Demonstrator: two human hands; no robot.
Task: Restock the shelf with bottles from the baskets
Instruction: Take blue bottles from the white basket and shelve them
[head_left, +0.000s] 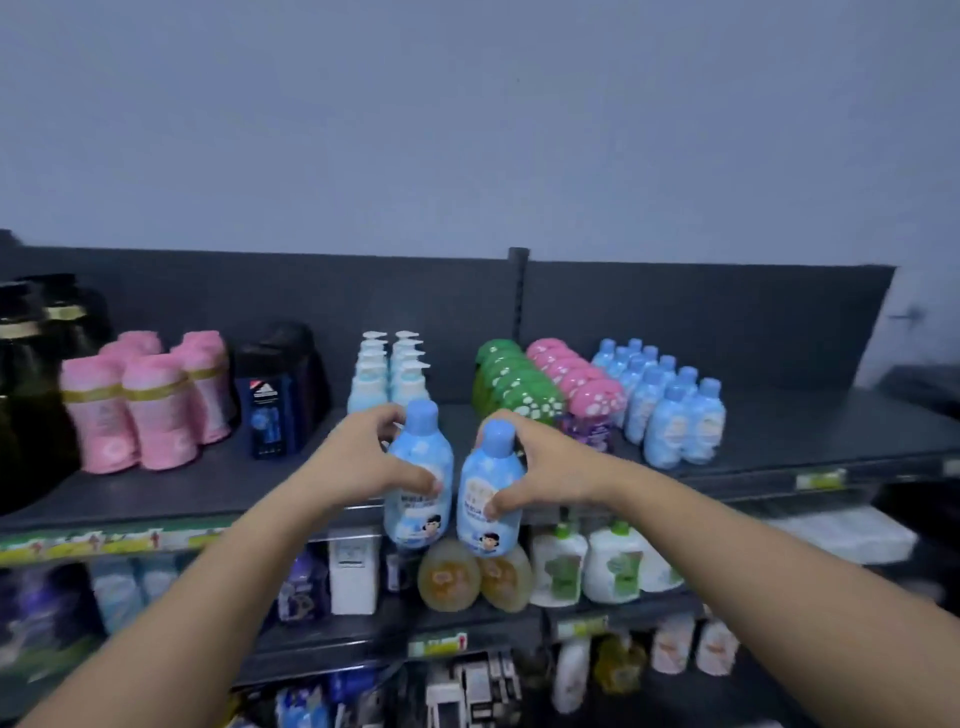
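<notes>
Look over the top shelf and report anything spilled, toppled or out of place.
Nothing stands out. Products on the top shelf stand in tidy rows, no spill. The left hand holds the left blue bottle, the right hand the right blue bottle.

Pink tubs (156, 410) stand beside a dark blue box (270, 421), grey wall (467, 130) behind.

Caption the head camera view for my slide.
Left hand grips the left bottle, right hand the right bottle, at the top shelf.
</notes>
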